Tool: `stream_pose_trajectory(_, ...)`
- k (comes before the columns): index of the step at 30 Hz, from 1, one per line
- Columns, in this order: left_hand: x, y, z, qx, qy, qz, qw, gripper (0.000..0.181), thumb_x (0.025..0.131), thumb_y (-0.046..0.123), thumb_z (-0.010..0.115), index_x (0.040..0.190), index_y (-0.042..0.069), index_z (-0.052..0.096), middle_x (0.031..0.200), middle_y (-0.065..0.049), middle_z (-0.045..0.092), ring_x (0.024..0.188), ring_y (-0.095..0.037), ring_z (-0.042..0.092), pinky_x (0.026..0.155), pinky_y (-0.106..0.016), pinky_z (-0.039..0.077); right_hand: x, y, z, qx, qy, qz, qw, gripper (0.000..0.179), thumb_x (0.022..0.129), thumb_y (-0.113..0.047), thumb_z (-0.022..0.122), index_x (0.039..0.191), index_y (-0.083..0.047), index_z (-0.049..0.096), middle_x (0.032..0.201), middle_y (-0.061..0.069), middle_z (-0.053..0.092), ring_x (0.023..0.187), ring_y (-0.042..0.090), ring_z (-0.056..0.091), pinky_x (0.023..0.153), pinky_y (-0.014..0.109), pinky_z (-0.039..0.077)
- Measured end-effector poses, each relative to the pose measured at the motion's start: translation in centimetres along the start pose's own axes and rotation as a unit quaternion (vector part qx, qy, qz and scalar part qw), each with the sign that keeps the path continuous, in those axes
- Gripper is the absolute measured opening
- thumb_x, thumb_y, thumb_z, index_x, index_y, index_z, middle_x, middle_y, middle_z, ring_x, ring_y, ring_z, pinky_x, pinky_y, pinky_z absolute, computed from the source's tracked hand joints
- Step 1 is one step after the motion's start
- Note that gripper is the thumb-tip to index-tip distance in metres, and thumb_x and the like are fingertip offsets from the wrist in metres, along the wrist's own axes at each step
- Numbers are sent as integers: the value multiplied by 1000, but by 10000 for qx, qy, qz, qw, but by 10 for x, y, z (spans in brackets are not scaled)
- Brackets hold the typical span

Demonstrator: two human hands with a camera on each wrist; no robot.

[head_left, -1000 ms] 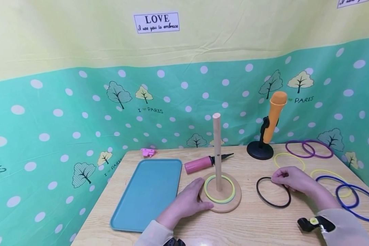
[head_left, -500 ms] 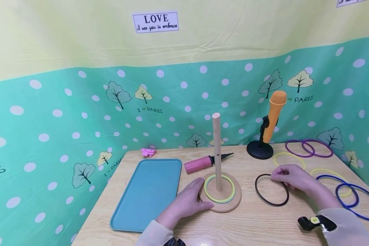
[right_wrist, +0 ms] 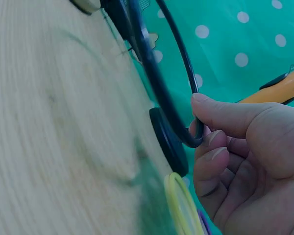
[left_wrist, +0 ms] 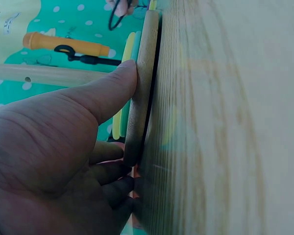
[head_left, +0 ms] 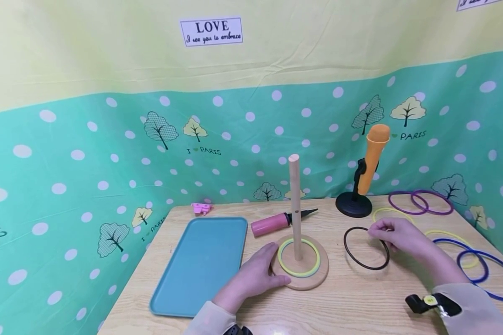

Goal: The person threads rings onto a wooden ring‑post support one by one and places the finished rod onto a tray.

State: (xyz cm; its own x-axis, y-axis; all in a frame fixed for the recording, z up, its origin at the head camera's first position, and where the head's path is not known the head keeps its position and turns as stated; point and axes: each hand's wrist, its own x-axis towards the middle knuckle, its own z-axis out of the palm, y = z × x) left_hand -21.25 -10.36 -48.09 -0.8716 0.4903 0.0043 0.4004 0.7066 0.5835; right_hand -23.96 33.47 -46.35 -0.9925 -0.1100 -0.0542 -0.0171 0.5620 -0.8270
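Note:
A wooden stand with an upright peg (head_left: pixel 295 200) and round base (head_left: pixel 322 275) stands mid-table. Around the peg's foot lies a yellow ring (head_left: pixel 318 256); just under it the left wrist view shows a teal ring (left_wrist: pixel 136 46). My left hand (head_left: pixel 256 274) holds the base by its left edge, thumb at the near side and fingers along the far side. To the right, my right hand (head_left: pixel 404 238) pinches a black ring (head_left: pixel 373 269) by its right rim between thumb and fingertips. That ring hangs tilted above the table in the right wrist view.
A blue tray (head_left: pixel 201 265) lies left, a pink hand pump (head_left: pixel 270 225) behind the stand. An orange microphone (head_left: pixel 373 160) on a black holder stands at the back right. Purple rings (head_left: pixel 438 213), yellow rings and blue rings (head_left: pixel 500 298) lie right. A small pink toy (head_left: pixel 201 208) sits back left.
My right hand has lifted the black ring a little, moving it slightly left and toward the back. The left hand and the stand have stayed put.

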Motion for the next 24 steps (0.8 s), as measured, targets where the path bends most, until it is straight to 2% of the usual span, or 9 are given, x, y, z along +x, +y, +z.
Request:
stream_pose_trajectory(6, 0, 0, -1, 61, -2, -41, 10000, 103, 94, 49, 89, 168, -4, 40, 172, -24, 40, 158, -39, 41, 128, -55, 37, -2, -13, -2, 103, 129, -15, 9999, 36, 109, -32, 74, 122, 3, 72, 86, 3, 58, 68, 18, 54, 57, 29, 48)
stream_pose_trajectory(15, 0, 1, 0, 90, 12, -23, 10000, 103, 94, 50, 89, 167, -4, 40, 172, -24, 40, 158, -40, 41, 128, -55, 37, -6, -34, -4, 168, 347, 8, 9993, 42, 110, -36, 72, 126, 2, 70, 76, 0, 54, 67, 19, 55, 61, 31, 49)
stream_pose_trajectory(24, -1, 2, 0, 76, 10, -88, 9999, 104, 93, 49, 90, 167, -4, 40, 172, -23, 40, 158, -40, 42, 128, -56, 38, -12, -55, -5, 408, 663, -8, 9970, 47, 113, -40, 67, 133, 2, 67, 87, 2, 57, 70, 20, 57, 66, 35, 49)
